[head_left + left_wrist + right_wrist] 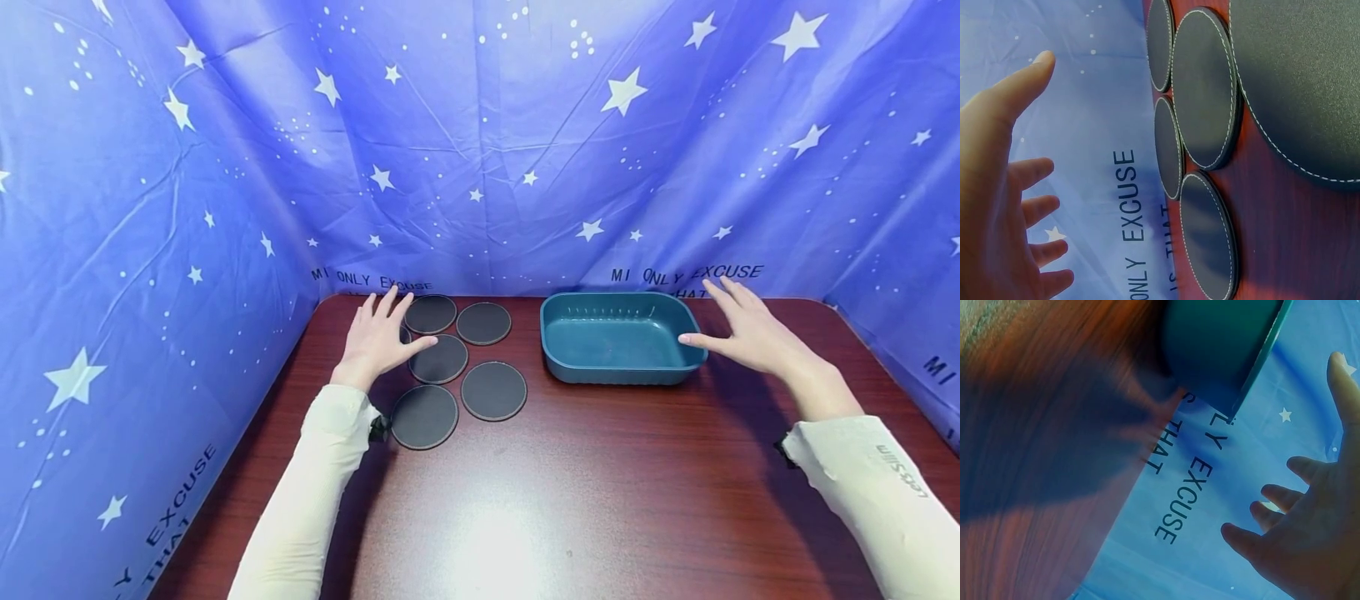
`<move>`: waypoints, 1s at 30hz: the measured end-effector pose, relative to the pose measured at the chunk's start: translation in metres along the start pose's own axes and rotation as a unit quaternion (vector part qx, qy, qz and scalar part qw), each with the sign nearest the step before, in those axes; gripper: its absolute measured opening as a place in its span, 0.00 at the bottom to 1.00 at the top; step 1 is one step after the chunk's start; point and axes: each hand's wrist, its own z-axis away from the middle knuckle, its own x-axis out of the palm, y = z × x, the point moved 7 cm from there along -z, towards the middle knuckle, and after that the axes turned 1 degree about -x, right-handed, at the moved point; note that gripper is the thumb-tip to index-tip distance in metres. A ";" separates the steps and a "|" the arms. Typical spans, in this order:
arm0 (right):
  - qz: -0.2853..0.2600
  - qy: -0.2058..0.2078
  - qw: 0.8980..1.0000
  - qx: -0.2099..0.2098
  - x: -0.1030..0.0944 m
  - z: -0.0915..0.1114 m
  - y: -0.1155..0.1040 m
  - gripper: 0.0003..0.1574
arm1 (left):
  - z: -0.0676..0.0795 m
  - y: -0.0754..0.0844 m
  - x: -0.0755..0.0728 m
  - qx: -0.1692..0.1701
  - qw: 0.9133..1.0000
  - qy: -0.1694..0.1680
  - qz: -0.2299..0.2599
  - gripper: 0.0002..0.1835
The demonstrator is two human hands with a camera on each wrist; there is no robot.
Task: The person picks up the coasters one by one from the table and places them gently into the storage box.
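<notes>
At 11 o'clock, dark coasters (424,417) look light, stiff; I'd pinch their stitched edges. My left hand (377,340) hovers near, fingers wide, empty. Farther, at 1 o'clock, the teal bin (615,376), probably light, slick: I'd take its rim. Right hand (761,335) hovers beside, fingers spread, empty.

Before you, the starry blue curtain (480,125) read "MI ONLY EXCUSE", with "THAT" below. Your right sleeve (862,492) bore lettering ending in "Slim".
</notes>
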 end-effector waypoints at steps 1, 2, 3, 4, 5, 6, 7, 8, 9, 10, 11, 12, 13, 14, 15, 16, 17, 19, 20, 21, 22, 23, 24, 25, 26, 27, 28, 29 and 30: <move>-0.002 -0.002 1.000 -0.001 0.001 0.000 0.001 0.66 | 0.000 -0.001 0.000 0.000 1.000 -0.001 0.001 0.51; -0.004 -0.004 1.000 -0.002 0.002 -0.001 0.001 0.66 | 0.000 -0.002 0.001 0.000 1.000 -0.003 0.000 0.51; -0.005 -0.005 1.000 -0.003 0.003 -0.001 0.001 0.66 | 0.000 -0.002 0.002 -0.001 1.000 -0.005 0.001 0.51; -0.006 -0.007 1.000 -0.004 0.004 -0.001 0.002 0.66 | 0.000 -0.003 0.002 -0.001 1.000 -0.006 0.001 0.51; -0.007 -0.008 1.000 -0.005 0.005 -0.001 0.002 0.65 | 0.000 -0.004 0.002 -0.002 1.000 -0.007 0.000 0.50; -0.008 -0.010 1.000 -0.004 0.006 -0.001 0.003 0.65 | 0.000 -0.005 0.003 -0.003 1.000 -0.007 0.000 0.50; -0.010 -0.011 1.000 -0.005 0.007 -0.001 0.003 0.65 | 0.001 -0.005 0.003 -0.002 1.000 -0.007 -0.002 0.50; -0.011 -0.011 1.000 -0.006 0.007 -0.001 0.003 0.65 | 0.001 -0.006 0.003 -0.002 1.000 -0.007 -0.001 0.50; -0.013 -0.010 1.000 -0.008 0.008 -0.001 0.004 0.65 | 0.001 -0.006 0.003 -0.001 1.000 -0.006 -0.002 0.50; -0.014 -0.008 1.000 -0.010 0.009 -0.001 0.004 0.65 | 0.001 -0.007 0.002 0.000 1.000 -0.004 -0.003 0.50; -0.017 -0.007 1.000 -0.011 0.010 -0.001 0.004 0.65 | 0.001 -0.007 0.002 0.000 1.000 -0.004 -0.003 0.49; -0.020 -0.005 1.000 -0.013 0.010 -0.001 0.004 0.64 | 0.001 -0.008 0.002 0.000 1.000 -0.003 -0.003 0.49; -0.023 -0.003 1.000 -0.015 0.011 0.000 0.003 0.64 | 0.001 -0.008 0.002 -0.001 1.000 -0.002 -0.001 0.49; -0.026 -0.001 1.000 -0.017 0.012 0.000 0.003 0.64 | 0.001 -0.009 0.002 -0.002 1.000 -0.002 0.000 0.49; -0.029 0.001 0.999 -0.019 0.012 0.000 0.003 0.64 | 0.001 -0.010 0.002 -0.003 1.000 -0.001 0.001 0.49; -0.033 0.002 0.999 -0.021 0.013 0.000 0.002 0.64 | 0.001 -0.011 0.003 -0.004 1.000 -0.001 0.002 0.49; -0.036 0.003 0.999 -0.023 0.013 0.000 0.002 0.64 | 0.001 -0.013 0.003 -0.007 1.000 -0.002 0.003 0.49; -0.042 0.007 0.999 -0.029 0.014 0.001 0.002 0.63 | 0.001 -0.015 0.003 -0.011 1.000 -0.002 0.005 0.48; -0.045 0.009 0.998 -0.031 0.015 0.001 0.003 0.63 | 0.001 -0.016 0.004 -0.013 1.000 -0.003 0.006 0.48; -0.048 0.011 0.998 -0.034 0.015 0.001 0.003 0.63 | 0.001 -0.018 0.004 -0.014 1.000 -0.004 0.006 0.48; -0.051 0.013 0.998 -0.035 0.016 0.002 0.004 0.63 | 0.002 -0.019 0.004 -0.017 1.000 -0.005 0.008 0.48; -0.054 0.014 0.998 -0.037 0.017 0.002 0.005 0.62 | 0.002 -0.020 0.004 -0.018 1.000 -0.005 0.010 0.48; -0.058 0.015 0.997 -0.038 0.017 0.002 0.006 0.62 | 0.002 -0.021 0.005 -0.019 1.000 -0.006 0.010 0.48; -0.061 0.016 0.997 -0.038 0.018 0.003 0.006 0.62 | 0.003 -0.022 0.005 -0.021 1.000 -0.006 0.012 0.48; -0.065 0.018 0.997 -0.040 0.019 0.003 0.007 0.62 | 0.003 -0.023 0.005 -0.023 1.000 -0.007 0.013 0.48; -0.068 0.019 0.997 -0.042 0.020 0.004 0.007 0.62 | 0.004 -0.024 0.005 -0.024 1.000 -0.008 0.015 0.48; -0.070 0.020 0.996 -0.043 0.020 0.004 0.008 0.62 | 0.004 -0.025 0.005 -0.026 0.999 -0.008 0.017 0.48; -0.072 0.022 0.996 -0.045 0.021 0.005 0.008 0.62 | 0.004 -0.026 0.006 -0.027 0.999 -0.008 0.019 0.48; -0.075 0.023 0.996 -0.046 0.022 0.005 0.008 0.62 | 0.004 -0.027 0.006 -0.029 0.999 -0.009 0.021 0.48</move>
